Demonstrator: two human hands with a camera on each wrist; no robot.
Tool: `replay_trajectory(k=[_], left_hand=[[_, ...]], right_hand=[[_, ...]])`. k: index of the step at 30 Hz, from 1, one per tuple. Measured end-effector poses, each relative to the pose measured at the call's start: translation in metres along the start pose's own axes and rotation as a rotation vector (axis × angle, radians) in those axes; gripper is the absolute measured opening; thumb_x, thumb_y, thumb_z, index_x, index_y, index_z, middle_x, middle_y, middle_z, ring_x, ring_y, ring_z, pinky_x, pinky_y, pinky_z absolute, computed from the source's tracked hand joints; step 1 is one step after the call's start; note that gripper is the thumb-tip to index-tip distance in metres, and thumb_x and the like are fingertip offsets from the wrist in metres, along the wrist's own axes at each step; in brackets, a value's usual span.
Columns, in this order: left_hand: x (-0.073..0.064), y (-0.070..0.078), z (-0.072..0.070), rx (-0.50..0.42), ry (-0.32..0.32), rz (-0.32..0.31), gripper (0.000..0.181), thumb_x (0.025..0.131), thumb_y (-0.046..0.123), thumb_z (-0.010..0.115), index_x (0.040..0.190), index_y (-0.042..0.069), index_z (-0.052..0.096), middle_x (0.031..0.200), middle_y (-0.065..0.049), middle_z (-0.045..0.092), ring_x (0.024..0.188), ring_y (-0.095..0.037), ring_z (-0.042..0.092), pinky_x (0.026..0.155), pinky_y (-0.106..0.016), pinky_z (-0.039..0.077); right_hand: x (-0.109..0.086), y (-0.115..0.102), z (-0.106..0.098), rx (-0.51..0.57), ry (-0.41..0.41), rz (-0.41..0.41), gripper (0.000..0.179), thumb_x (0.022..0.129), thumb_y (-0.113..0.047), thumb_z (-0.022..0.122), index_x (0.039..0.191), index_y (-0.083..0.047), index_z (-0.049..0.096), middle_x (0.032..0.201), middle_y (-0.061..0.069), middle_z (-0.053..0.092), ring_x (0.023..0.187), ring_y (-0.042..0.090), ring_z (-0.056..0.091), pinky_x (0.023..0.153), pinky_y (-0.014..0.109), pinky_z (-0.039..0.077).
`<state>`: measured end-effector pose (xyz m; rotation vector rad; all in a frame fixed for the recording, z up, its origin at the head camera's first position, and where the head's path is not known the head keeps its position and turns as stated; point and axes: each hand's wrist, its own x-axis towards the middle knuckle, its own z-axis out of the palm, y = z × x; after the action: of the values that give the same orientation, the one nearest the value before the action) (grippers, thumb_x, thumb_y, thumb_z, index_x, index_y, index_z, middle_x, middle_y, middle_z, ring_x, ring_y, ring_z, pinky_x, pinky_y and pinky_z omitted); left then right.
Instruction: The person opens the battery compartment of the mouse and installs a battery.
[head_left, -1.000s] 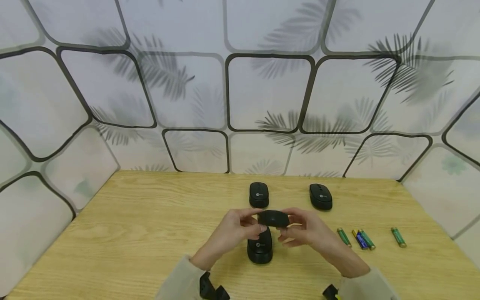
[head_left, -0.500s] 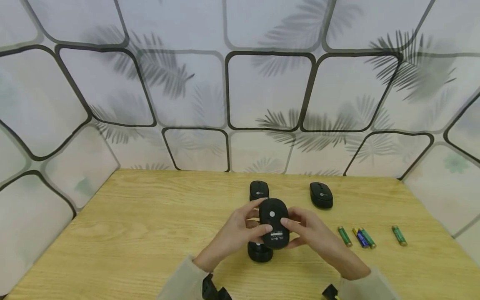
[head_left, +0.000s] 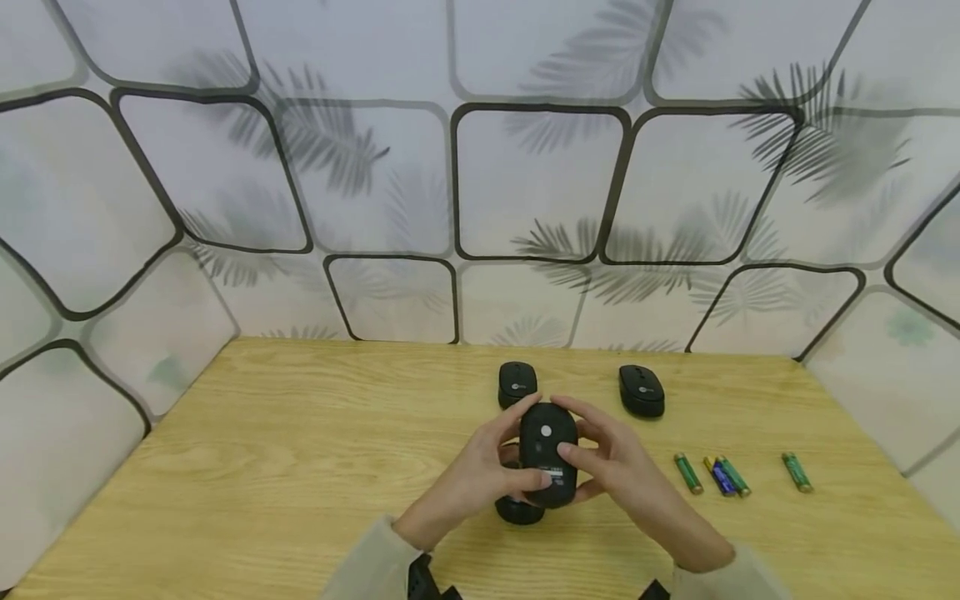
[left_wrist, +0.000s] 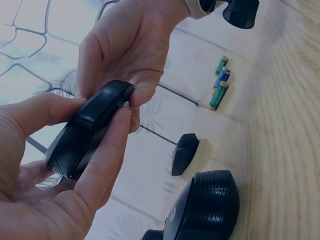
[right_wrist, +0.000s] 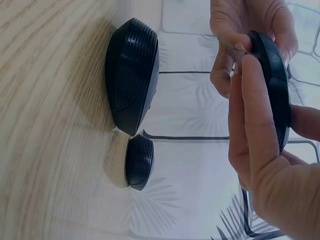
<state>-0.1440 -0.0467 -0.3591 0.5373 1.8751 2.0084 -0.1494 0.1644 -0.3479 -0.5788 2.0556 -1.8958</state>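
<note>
Both hands hold a black computer mouse (head_left: 549,458) over the table, its underside with a white round spot and a label turned toward the head camera. My left hand (head_left: 495,462) grips its left side, thumb across the lower underside near the label. At the right side my right hand (head_left: 611,458) has its thumb pressed on the middle of the underside and its index finger at the top edge. In the left wrist view the mouse (left_wrist: 90,130) appears side-on between the two hands. Another black mouse (head_left: 520,511) on the table is partly hidden behind it.
Farther back on the wooden table (head_left: 337,433) stand a black mouse (head_left: 517,382) and, to its right, one more mouse (head_left: 642,392). Right of the hands lie a green battery (head_left: 688,473), a blue battery (head_left: 724,479) against a green one, and a separate green battery (head_left: 797,472).
The held mouse has turned from edge-on to underside facing the head camera, then dropped slightly. The right index finger has come up to its top edge, and the left thumb has shifted lower.
</note>
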Motion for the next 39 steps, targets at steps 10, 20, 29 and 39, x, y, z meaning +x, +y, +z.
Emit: replay_trajectory(k=[10,20,29,39], left_hand=[[0.0015,-0.0031,0.0011,0.001,0.012,-0.014,0.087,0.087,-0.009,0.069,0.161,0.015,0.031,0.144,-0.021,0.049,0.115,-0.033,0.064,0.071,-0.036,0.064],[0.0012,-0.0041,0.0000,-0.013,-0.008,-0.021,0.087,0.087,-0.008,0.070,0.161,0.016,0.032,0.143,-0.021,0.050,0.113,-0.032,0.065,0.069,-0.037,0.064],[0.0008,-0.0059,0.0011,-0.015,-0.027,-0.026,0.085,0.087,-0.008,0.070,0.160,0.014,0.033,0.138,-0.020,0.054,0.112,-0.031,0.066,0.070,-0.037,0.064],[0.0016,-0.0066,0.0012,-0.021,-0.034,-0.033,0.083,0.086,-0.008,0.072,0.158,0.014,0.037,0.131,-0.016,0.057,0.110,-0.030,0.066,0.071,-0.042,0.064]], right_hand=[[-0.0002,-0.0009,0.0017,-0.008,0.007,0.004,0.060,0.102,-0.002,0.058,0.153,0.007,0.030,0.116,0.026,0.053,0.085,0.027,0.070,0.057,0.037,0.063],[-0.0009,-0.0017,0.0003,0.006,-0.018,-0.006,0.058,0.102,-0.003,0.059,0.150,0.007,0.029,0.115,0.025,0.053,0.085,0.027,0.071,0.057,0.038,0.063],[-0.0013,0.0007,0.0003,-0.001,-0.022,-0.020,0.054,0.100,0.004,0.057,0.147,0.008,0.030,0.108,0.023,0.053,0.081,0.027,0.072,0.054,0.040,0.063],[0.0003,0.0007,-0.0014,-0.010,-0.043,-0.013,0.046,0.104,0.001,0.053,0.144,0.006,0.032,0.121,0.030,0.052,0.091,0.033,0.070,0.054,0.044,0.063]])
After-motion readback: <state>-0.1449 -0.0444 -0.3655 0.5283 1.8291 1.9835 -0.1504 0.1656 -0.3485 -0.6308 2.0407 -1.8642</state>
